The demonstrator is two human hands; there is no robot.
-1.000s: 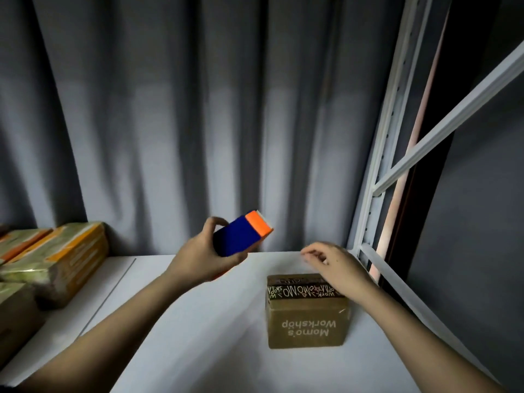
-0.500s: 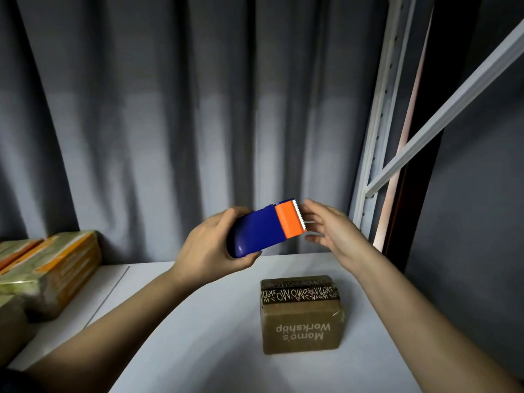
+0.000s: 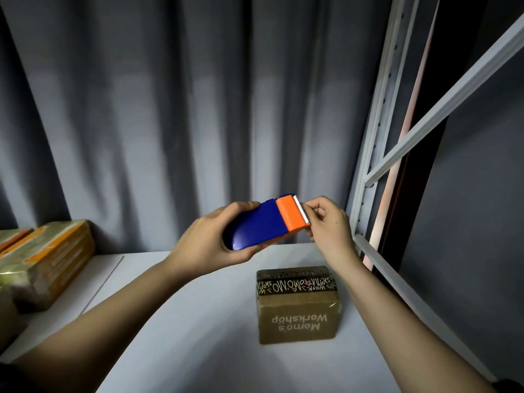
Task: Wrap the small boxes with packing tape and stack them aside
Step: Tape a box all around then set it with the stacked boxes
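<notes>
In the head view, the left hand [image 3: 209, 245] gripped the blue-and-orange tape dispenser [image 3: 266, 222] while the right hand [image 3: 326, 222] pinched at its serrated blade, where fingertips might be nicked or the tape end lost, and the Momo's Workshop box [image 3: 297, 307] sat shut below both hands, contents unseen.

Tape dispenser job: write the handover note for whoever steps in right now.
Left hand grips the blue and orange tape dispenser above the white table.
Right hand pinches at the serrated cutter end, apparently catching the tape end; the tape itself is not visible.
Brown cardboard box sits on the table below, untouched by either hand.
Wrapped packages lie far left.
Left: pull tape, wrap this box, stack it aside.
</notes>
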